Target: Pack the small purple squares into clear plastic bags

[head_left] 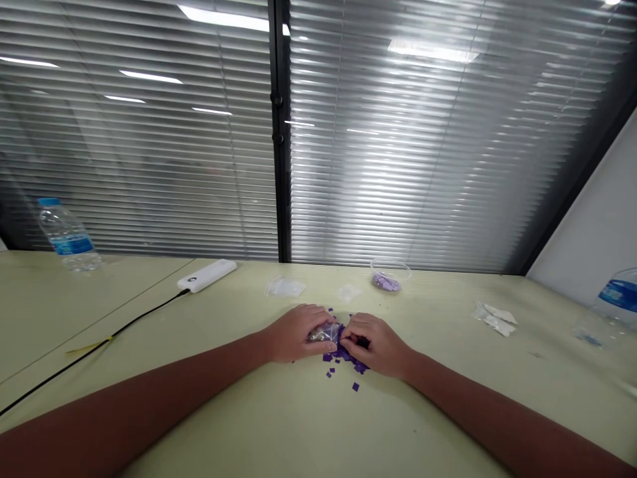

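Packet (322,332), long axis sideways, toward purple squares (345,354)

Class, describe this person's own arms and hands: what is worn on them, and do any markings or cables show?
The left forearm and right forearm are bare, with no sleeve, watch or bracelet in view. The left hand and right hand wear no gloves; no ring or marking can be made out. No cable shows on either arm.

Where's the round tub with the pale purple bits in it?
In the head view, the round tub stands right of centre at the table's far side, near the blinds, beyond the right hand.
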### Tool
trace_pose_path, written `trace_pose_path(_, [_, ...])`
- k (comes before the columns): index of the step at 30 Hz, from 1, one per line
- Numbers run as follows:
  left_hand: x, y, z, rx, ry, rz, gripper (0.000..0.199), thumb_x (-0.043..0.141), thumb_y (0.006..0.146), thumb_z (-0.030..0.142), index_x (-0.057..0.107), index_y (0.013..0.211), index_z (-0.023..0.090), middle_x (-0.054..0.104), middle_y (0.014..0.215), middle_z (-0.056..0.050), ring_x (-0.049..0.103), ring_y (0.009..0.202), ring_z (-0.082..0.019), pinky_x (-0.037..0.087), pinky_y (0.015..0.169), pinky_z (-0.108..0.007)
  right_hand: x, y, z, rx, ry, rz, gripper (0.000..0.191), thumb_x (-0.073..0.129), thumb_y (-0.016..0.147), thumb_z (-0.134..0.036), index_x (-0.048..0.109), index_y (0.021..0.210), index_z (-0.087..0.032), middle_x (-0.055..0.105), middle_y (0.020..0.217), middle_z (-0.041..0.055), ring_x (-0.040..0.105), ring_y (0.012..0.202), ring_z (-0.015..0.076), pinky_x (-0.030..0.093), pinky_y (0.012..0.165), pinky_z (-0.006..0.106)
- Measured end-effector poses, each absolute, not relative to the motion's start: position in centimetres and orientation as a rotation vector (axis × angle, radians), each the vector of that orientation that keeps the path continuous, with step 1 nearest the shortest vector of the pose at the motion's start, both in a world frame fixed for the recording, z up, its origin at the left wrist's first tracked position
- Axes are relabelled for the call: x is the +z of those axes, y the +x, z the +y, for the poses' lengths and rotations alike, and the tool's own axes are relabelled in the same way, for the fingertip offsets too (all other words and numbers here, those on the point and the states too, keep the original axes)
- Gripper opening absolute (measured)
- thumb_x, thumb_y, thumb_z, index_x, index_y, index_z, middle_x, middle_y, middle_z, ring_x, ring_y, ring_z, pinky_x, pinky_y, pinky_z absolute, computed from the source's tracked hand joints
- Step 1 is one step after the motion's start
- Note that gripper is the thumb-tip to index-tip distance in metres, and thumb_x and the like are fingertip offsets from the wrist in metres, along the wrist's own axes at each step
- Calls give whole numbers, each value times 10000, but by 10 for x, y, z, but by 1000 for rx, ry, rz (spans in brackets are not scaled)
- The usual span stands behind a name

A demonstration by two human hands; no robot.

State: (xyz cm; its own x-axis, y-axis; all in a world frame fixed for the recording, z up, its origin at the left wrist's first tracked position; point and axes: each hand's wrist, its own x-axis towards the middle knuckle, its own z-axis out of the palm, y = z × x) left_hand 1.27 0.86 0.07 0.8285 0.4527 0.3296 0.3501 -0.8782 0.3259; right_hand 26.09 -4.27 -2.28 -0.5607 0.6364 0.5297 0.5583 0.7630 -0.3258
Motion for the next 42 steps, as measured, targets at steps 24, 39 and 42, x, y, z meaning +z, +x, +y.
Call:
trace_pose_path(24, [-1, 13, 10, 578, 2763, 634, 432, 616, 948, 610, 652, 1163, 237, 679, 973, -46, 614, 907, -232, 422, 810, -324, -24, 262, -41, 154, -887, -2326, 132, 611, 980, -237, 657, 857, -221, 592, 710, -2, 559, 728, 167, 424, 704, 295])
trace_pose_path(39, [-2, 13, 10, 562, 2764, 656, 427, 619, 947, 611, 645, 1157, 240, 677, 980, -38, 609, 914, -230, 414, 814, -322, -26, 263, -40, 175, -917, -2342, 80, 634, 936, -192, 644, 862, -221, 561, 702, -19, 527, 715, 152, 395, 709, 282])
trace_pose_path(42, [-2, 13, 11, 568, 2770, 661, 426, 623, 942, 611, 650, 1147, 237, 677, 965, -40, 610, 907, -230, 415, 801, -322, -26, 262, -40, 155, -980, -2315, 67, 647, 923, -198, 646, 860, -221, 542, 692, -24, 520, 700, 149, 381, 691, 279])
